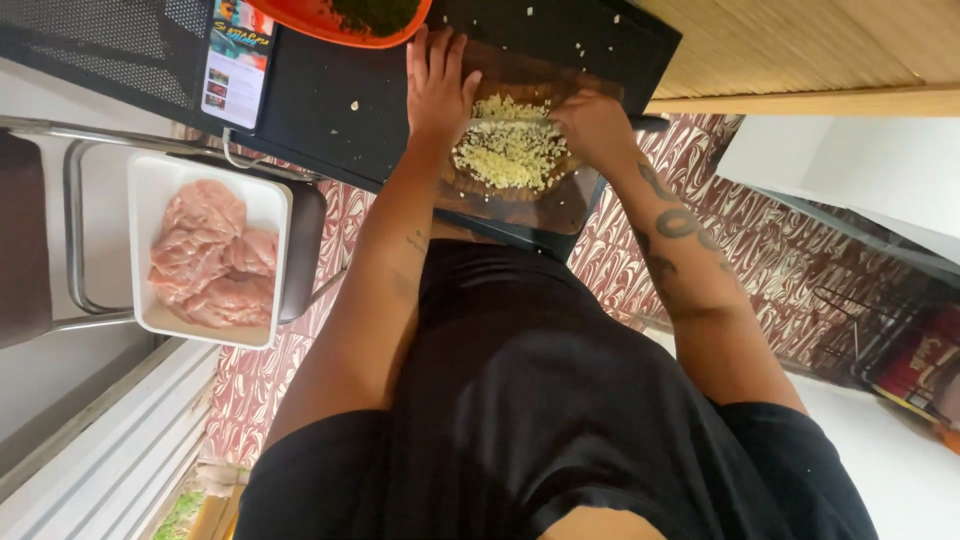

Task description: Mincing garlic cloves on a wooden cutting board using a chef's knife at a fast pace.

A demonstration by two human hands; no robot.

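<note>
Left hand (pixel 437 85): fingers straight and together, pressed flat on the knife blade (pixel 500 124). Right hand (pixel 597 125): fingers closed around the knife handle (pixel 650 123). The blade lies crosswise over minced garlic (pixel 510 155) on a wooden cutting board (pixel 520 200), which overhangs the dark worktop (pixel 330 110) edge nearest the body.

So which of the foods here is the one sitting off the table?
The raw pink meat, in a white tray on a chair beside the table. The chopped pale bits lie on the board between both hands, and the greens are in an orange dish on the table.
</note>
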